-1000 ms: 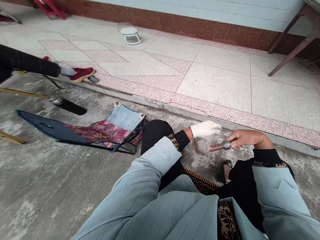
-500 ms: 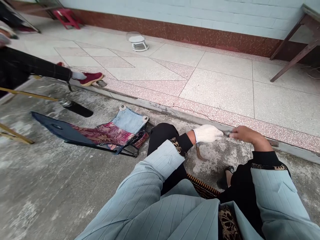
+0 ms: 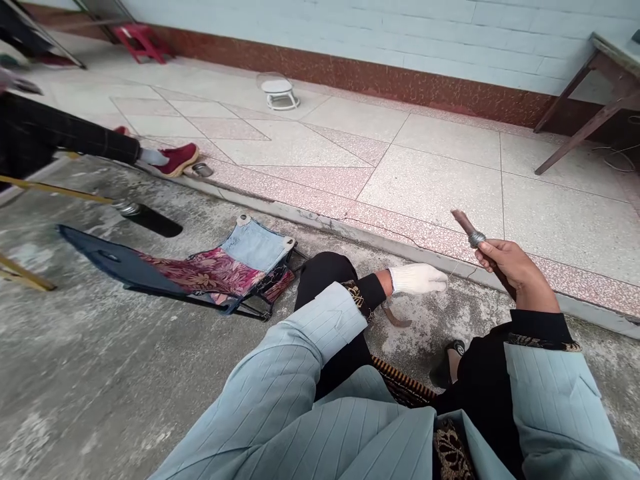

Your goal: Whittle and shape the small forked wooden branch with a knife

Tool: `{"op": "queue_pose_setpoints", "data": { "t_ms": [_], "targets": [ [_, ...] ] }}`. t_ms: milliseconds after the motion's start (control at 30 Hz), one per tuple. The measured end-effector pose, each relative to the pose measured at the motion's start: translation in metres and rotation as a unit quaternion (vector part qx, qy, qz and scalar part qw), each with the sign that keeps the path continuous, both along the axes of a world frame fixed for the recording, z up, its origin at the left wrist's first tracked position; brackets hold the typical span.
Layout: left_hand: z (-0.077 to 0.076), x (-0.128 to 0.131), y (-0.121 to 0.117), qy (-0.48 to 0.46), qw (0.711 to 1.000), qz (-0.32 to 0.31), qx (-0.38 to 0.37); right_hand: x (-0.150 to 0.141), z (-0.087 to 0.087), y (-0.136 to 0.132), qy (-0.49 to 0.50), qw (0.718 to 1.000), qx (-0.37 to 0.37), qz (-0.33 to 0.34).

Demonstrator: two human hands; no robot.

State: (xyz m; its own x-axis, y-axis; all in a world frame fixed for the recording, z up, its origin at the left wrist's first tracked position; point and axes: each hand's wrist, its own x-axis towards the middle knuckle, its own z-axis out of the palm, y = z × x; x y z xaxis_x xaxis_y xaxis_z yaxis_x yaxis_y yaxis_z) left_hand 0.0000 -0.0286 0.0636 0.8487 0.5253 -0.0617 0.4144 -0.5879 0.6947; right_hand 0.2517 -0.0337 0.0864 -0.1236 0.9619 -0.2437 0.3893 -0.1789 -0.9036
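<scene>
My left hand (image 3: pixel 419 279) wears a white knitted glove and is closed, fingertips pointing right. A thin pale strand, like wire, runs from its fingertips toward my right hand. My bare right hand (image 3: pixel 510 263) grips a brown wooden stick (image 3: pixel 464 223) raised at a slant, its upper end pointing up and left. Silvery wire (image 3: pixel 477 239) is wound in a coil around the stick just above my thumb. Below my left wrist a curved brown piece (image 3: pixel 397 319) shows against the concrete; its upper end is hidden, and I cannot tell what it is.
A low folding chair (image 3: pixel 200 267) with patterned cloth stands to the left. Beyond it are another person's leg and red shoe (image 3: pixel 179 159). A raised tiled step (image 3: pixel 440 180) runs ahead, with a white stool (image 3: pixel 279 93), a red stool (image 3: pixel 143 41) and a wooden table (image 3: pixel 587 100).
My right hand has moved away from my left glove, up and to the right, and the wire-wound stick now shows upright in it. My left hand has barely moved.
</scene>
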Motion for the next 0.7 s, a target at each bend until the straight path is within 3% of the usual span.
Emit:
{"op": "queue_pose_setpoints", "data": {
  "t_ms": [100,167,300,367,500,700],
  "targets": [
    [0.003,-0.001,0.003,-0.005,1.0,0.005,0.014,-0.001,-0.014,0.012,-0.209,0.977,-0.031,0.005],
    [0.005,0.001,0.015,-0.002,1.0,0.005,0.02,-0.005,-0.018,0.013,-0.282,0.952,-0.074,0.089],
    [0.009,0.002,0.042,0.009,0.999,0.011,0.033,-0.015,-0.009,0.002,-0.139,0.914,-0.18,0.337],
    [0.009,0.001,0.049,0.009,0.999,0.012,0.03,-0.02,0.0,-0.003,-0.075,0.905,-0.173,0.382],
    [0.002,0.002,0.041,0.012,1.0,0.016,0.024,-0.025,0.009,-0.004,-0.024,0.934,-0.112,0.339],
    [-0.018,0.007,0.023,0.024,0.999,0.028,0.02,-0.025,-0.002,0.001,-0.003,0.985,-0.056,0.165]
  ]
}}
